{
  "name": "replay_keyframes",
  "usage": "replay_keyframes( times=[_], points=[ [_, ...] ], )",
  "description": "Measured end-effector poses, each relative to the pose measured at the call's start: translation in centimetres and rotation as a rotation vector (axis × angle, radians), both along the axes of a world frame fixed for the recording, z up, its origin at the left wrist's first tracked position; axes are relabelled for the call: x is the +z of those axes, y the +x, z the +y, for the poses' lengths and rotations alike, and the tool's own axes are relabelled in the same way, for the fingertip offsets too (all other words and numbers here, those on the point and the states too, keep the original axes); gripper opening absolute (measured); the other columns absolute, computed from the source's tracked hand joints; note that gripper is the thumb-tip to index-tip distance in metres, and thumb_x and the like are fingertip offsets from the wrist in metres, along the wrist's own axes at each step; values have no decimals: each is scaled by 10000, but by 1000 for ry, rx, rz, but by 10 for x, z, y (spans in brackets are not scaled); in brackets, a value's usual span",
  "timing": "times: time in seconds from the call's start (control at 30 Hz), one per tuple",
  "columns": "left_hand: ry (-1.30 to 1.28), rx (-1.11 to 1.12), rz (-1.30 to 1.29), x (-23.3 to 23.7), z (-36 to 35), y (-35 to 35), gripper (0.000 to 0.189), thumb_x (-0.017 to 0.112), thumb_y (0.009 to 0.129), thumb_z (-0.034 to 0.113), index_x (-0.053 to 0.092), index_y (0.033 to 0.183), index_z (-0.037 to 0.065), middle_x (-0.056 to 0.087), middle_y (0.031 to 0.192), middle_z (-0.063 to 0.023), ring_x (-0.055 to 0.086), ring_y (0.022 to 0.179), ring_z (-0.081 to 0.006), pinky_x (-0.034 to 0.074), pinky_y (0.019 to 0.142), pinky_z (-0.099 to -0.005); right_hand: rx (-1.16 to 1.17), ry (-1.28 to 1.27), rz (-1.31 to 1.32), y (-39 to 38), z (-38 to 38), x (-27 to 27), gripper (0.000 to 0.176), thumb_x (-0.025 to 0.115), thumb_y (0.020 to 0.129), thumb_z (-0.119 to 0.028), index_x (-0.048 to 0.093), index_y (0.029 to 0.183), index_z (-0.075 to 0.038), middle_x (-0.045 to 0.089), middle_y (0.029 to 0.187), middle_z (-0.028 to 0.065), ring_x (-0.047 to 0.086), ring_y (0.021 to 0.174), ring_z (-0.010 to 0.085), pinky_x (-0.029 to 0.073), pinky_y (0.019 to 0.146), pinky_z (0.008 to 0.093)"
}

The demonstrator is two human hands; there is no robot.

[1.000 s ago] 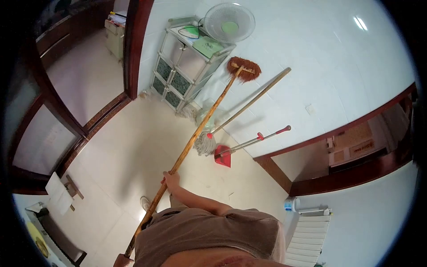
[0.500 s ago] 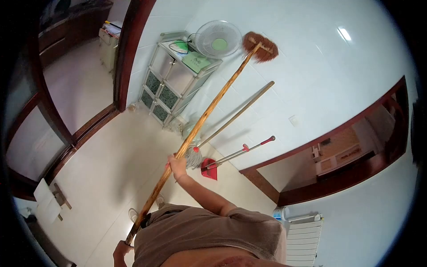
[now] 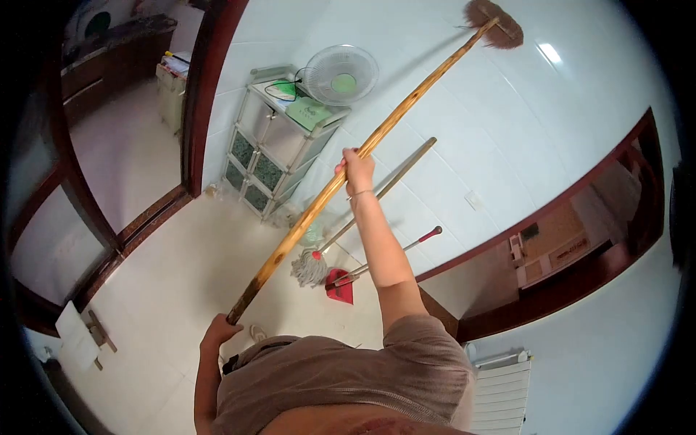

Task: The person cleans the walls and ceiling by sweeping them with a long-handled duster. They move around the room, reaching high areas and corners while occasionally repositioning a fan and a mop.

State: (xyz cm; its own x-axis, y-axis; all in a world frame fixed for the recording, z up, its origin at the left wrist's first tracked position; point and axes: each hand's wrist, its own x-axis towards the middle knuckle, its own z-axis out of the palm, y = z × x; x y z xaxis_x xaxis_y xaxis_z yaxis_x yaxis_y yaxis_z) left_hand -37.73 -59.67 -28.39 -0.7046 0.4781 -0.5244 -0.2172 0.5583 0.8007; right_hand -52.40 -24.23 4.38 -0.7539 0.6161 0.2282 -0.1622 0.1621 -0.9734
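Observation:
A long-handled broom slants upward across the view, its brown bristle head high in front of the pale tiled wall. My right hand is wrapped round the wooden handle near its middle, arm stretched out. Lower left, my left hand grips the dark butt end of the same handle. Beyond my right forearm, a grey string mop leans with its stick against the wall. Beside the mop, partly behind my arm, stands a red dustpan with a long handle.
A metal cabinet stands by the wall, with a fan and a green box on top. Dark red door frames bound the left side. A small stool is at lower left, a white slatted radiator at lower right.
The broom has swung up and to the right, its head now higher on the wall. Both hands rose with it, my right arm reaching farther out.

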Motion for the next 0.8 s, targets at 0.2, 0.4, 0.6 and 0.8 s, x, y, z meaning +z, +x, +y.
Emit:
replay_keyframes(
  times=[0.2,0.4,0.6,0.8],
  points=[
    [-75,-10,116,-1,-17,3,415,711,620,338,602,735,-46,606,655,-168,591,618,-276,465,621,-386,-8,-32,15,22,6,-17,108,563,777,-69,483,824,-13,492,585,53,497,401,165,436,380,291],
    [-296,4,58,-52,-136,67,421,760,578,314,647,809,-19,641,760,-201,634,729,-319,485,657,-390,50,-277,-55,84,-69,-127,68,549,792,-58,496,821,-26,490,601,50,504,456,158,447,419,287],
    [-455,61,-3,-51,-224,124,365,760,565,295,666,772,9,651,778,-178,628,763,-318,500,692,-383,0,-416,-60,124,-136,-208,85,559,802,-63,485,831,-32,482,637,43,486,453,157,446,417,291],
    [-405,109,66,-110,-230,128,343,754,552,295,674,760,34,652,751,-164,630,729,-315,505,684,-385,-8,-488,-141,117,-135,-224,101,561,798,-53,467,823,-28,471,630,42,482,455,163,447,412,298]
  ],
)
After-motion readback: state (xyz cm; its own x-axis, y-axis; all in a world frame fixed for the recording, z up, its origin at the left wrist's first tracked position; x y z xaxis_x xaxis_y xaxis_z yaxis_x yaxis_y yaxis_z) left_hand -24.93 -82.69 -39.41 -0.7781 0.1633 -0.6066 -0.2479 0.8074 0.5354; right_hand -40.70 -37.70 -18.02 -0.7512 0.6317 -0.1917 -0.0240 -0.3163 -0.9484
